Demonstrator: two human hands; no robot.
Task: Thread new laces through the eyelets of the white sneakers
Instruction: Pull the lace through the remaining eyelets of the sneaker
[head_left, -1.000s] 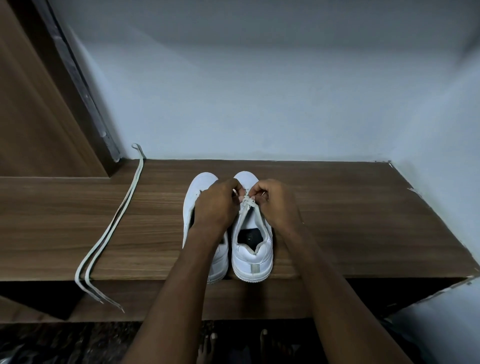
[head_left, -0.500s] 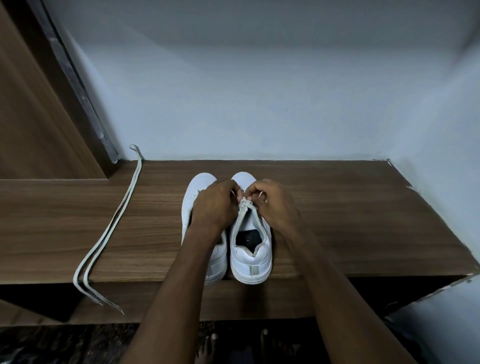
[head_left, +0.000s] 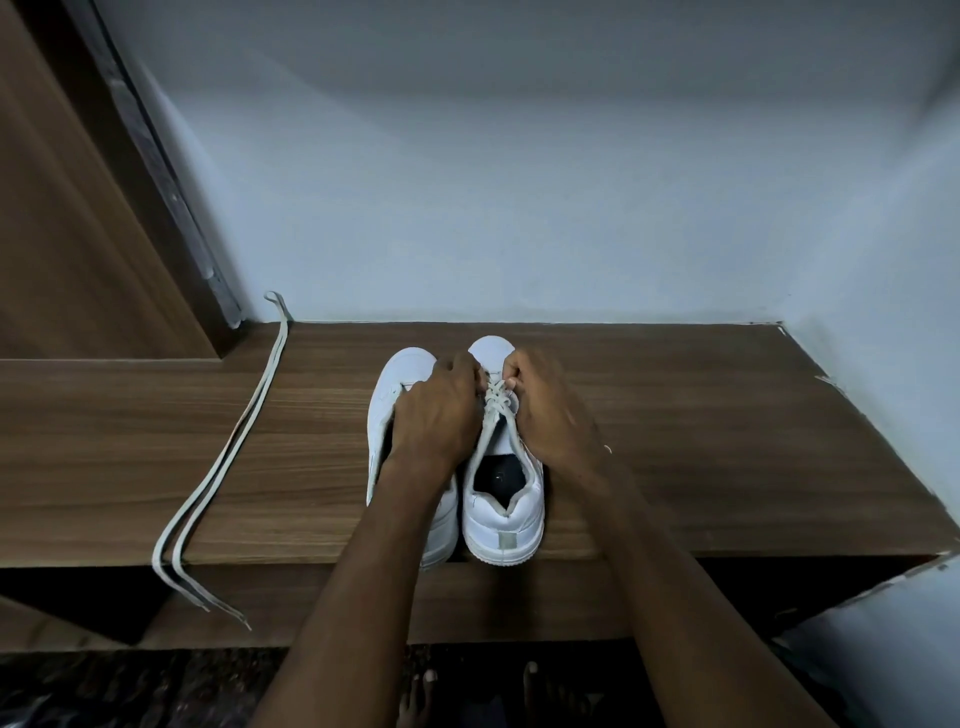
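Two white sneakers stand side by side on the wooden shelf (head_left: 701, 441), heels toward me. The right sneaker (head_left: 503, 525) has a pale lace (head_left: 497, 410) crossed through its front eyelets. My left hand (head_left: 434, 410) and my right hand (head_left: 545, 410) both pinch that lace near the toe end, one on each side of the tongue. The left sneaker (head_left: 402, 374) is mostly covered by my left hand and forearm; no lace shows on it. A second loose lace (head_left: 228, 452) lies folded double on the shelf's left part.
The loose lace's ends (head_left: 208, 603) hang over the shelf's front edge. A pale wall (head_left: 519, 208) closes the back and right side. A wooden panel (head_left: 78, 234) rises at the left. My bare toes (head_left: 421, 691) show on the dark floor below.
Both hands stay at the right sneaker's front eyelets with small finger movements on the lace. The sneakers and the loose lace have not moved.
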